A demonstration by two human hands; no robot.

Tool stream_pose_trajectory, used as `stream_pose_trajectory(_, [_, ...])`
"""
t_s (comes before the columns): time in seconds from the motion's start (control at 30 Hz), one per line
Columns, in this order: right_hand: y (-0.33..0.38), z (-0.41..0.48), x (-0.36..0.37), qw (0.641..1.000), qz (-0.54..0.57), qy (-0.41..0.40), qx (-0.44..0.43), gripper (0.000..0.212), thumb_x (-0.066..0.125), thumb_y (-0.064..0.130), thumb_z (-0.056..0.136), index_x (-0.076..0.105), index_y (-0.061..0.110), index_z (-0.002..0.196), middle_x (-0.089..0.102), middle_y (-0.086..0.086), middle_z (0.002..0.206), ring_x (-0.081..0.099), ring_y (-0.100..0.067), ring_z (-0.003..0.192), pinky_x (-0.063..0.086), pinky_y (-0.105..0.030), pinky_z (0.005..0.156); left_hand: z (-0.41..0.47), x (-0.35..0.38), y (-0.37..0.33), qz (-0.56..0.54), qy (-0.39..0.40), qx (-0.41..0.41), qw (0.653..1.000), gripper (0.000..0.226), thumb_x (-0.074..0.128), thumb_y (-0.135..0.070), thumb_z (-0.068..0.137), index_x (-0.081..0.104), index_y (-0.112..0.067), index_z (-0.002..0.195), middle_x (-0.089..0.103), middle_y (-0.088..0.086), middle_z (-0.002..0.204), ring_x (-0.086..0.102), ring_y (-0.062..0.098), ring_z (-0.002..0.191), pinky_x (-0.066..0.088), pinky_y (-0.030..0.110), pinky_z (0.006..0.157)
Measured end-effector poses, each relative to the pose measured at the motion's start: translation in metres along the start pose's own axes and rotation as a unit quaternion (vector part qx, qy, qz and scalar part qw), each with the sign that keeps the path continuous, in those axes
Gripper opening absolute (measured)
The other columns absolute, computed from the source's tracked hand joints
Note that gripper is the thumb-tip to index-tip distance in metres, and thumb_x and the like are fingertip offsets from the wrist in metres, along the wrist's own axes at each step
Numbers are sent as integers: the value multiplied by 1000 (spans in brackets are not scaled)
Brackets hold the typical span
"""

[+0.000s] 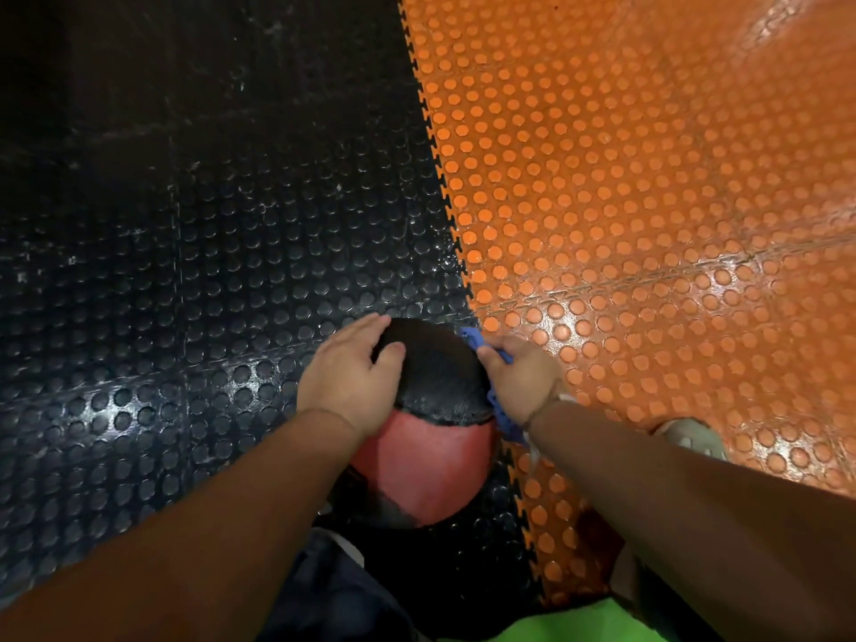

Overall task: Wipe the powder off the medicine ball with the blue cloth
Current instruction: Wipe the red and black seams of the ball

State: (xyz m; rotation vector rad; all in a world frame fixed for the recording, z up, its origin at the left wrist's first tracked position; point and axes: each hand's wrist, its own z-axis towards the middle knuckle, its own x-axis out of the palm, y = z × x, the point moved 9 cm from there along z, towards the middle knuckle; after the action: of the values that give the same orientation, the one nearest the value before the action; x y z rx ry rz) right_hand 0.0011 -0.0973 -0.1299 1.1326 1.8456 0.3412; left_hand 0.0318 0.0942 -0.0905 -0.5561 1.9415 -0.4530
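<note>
A black and red medicine ball (pixel 428 433) sits on the floor at the seam between black and orange mats, low in the middle of the view. My left hand (pixel 349 375) rests flat on the ball's upper left side, fingers spread over the black part. My right hand (pixel 521 377) is on the ball's right side and grips the blue cloth (pixel 498 400), pressing it against the ball. Only strips of the cloth show around the hand. No powder can be made out on the ball's visible top.
Black studded floor mat (pixel 185 271) covers the left, orange studded mat (pixel 648 201) the right, joined by a toothed seam. My foot in a pale sandal (pixel 695 440) stands on the orange mat right of the ball. My dark and green clothing fills the bottom edge.
</note>
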Motion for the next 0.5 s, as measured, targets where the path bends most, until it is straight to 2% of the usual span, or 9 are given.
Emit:
stream_pose_trajectory(0.07, [-4, 11, -1, 997, -43, 40, 55, 27, 45, 27, 97, 61, 18, 117, 57, 2, 84, 49, -7, 62, 37, -16, 52, 2, 12, -8, 55, 75, 35, 995, 55, 33, -52, 94, 31, -36, 146, 25, -13, 155, 18, 12, 143, 11, 29, 117])
stream_pose_trajectory(0.13, [0, 16, -9, 995, -41, 44, 76, 23, 45, 26, 97, 60, 18, 112, 56, 2, 74, 50, -11, 56, 36, -14, 46, -5, 19, -17, 132, 105, 103, 980, 70, 11, -68, 80, 25, -47, 145, 21, -16, 155, 16, 15, 143, 12, 33, 117])
stream_pose_trajectory(0.2, [14, 11, -14, 996, -12, 44, 75, 17, 46, 27, 96, 59, 26, 107, 57, 4, 72, 53, -11, 52, 38, -11, 42, -10, 19, -19, 147, 83, 116, 979, 76, 4, -70, 73, 30, -50, 142, 25, -18, 153, 22, 17, 141, 18, 40, 116])
stream_pose_trajectory(0.27, [34, 4, -10, 997, -65, 29, 4, 23, 47, 29, 94, 60, 29, 113, 58, 3, 94, 59, -16, 76, 47, -18, 65, -2, 18, -20, 118, 52, 88, 988, 67, 11, -67, 79, 37, -50, 138, 31, -18, 151, 26, 16, 139, 23, 43, 113])
stream_pose_trajectory(0.33, [61, -17, -8, 980, -147, -35, -126, 31, 48, 32, 91, 60, 30, 120, 53, -1, 114, 53, -25, 99, 44, -32, 89, 11, 18, -18, 91, 46, 37, 994, 54, 21, -58, 87, 42, -49, 136, 35, -17, 149, 29, 15, 138, 25, 42, 113])
stream_pose_trajectory(0.4, [83, -42, -10, 941, -174, -84, -279, 33, 47, 34, 88, 63, 30, 116, 57, 0, 111, 50, -27, 95, 42, -37, 86, 24, 14, -10, 24, 39, -7, 999, 55, 24, -54, 84, 49, -46, 132, 40, -14, 147, 33, 15, 137, 26, 41, 113])
stream_pose_trajectory(0.43, [82, -43, -12, 927, -177, -88, -318, 34, 45, 34, 87, 65, 30, 115, 60, 0, 108, 51, -27, 92, 42, -36, 83, 27, 12, -5, -18, 31, -30, 999, 57, 24, -53, 82, 51, -44, 130, 42, -12, 146, 35, 15, 135, 26, 41, 113])
stream_pose_trajectory(0.47, [73, -35, -16, 936, -166, -74, -303, 33, 44, 34, 90, 64, 29, 115, 60, 1, 108, 52, -24, 91, 42, -32, 81, 27, 10, 0, -46, 20, -47, 998, 56, 25, -53, 81, 53, -43, 130, 43, -12, 145, 36, 16, 134, 27, 42, 113])
stream_pose_trajectory(0.5, [58, -19, -22, 962, -139, -47, -229, 32, 43, 33, 93, 63, 28, 117, 60, 0, 110, 54, -22, 91, 40, -27, 79, 24, 9, 3, -56, 14, -60, 997, 54, 26, -53, 84, 52, -43, 130, 43, -12, 145, 37, 16, 134, 27, 43, 113])
